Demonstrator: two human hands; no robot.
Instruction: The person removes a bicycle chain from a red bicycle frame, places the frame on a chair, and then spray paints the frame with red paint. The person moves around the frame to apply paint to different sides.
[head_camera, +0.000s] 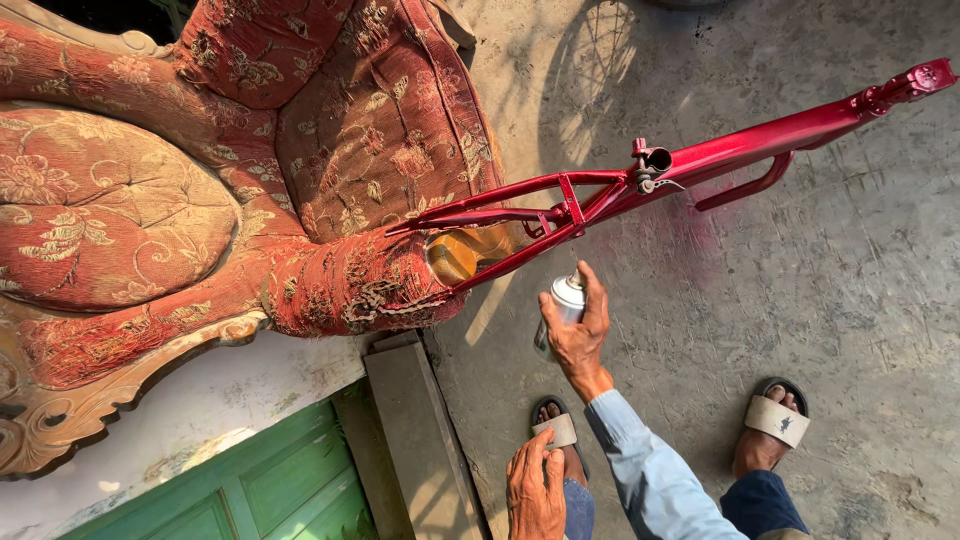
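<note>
A: Entry, head view. Right hand (580, 335) is raised in front of the person, fingers wrapped round a silver spray can (562, 310), with one finger lying over the top by the nozzle. Grip is closed on the can. Light blue sleeve (645, 470) runs back from the wrist.

B: Left hand?

A: Left hand (535, 490) is low, near the bottom edge, fingers loosely spread and lying flat against the person's own leg on dark blue trousers. It holds nothing.

B: Where does the can sit relative to the frame?

A: Just below the red bicycle frame (690, 160), near but apart from it. The can's top is tilted up towards the rear triangle of thin tubes. The frame runs from the upper right corner down to the left, glossy red along its length. Its thin rear end rests on the arm of a worn red floral armchair (300, 150); whether the far end is propped cannot be told.

B: Surroundings?

A: Grey concrete floor (850, 300), faint reddish tint on it under the frame. Two feet in pale slide sandals (775, 420) stand on it, well apart. The armchair has carved wooden trim and torn fabric showing yellow foam at the arm's end. A green panelled door (280, 480) and a whitewashed wall lie lower left.
</note>
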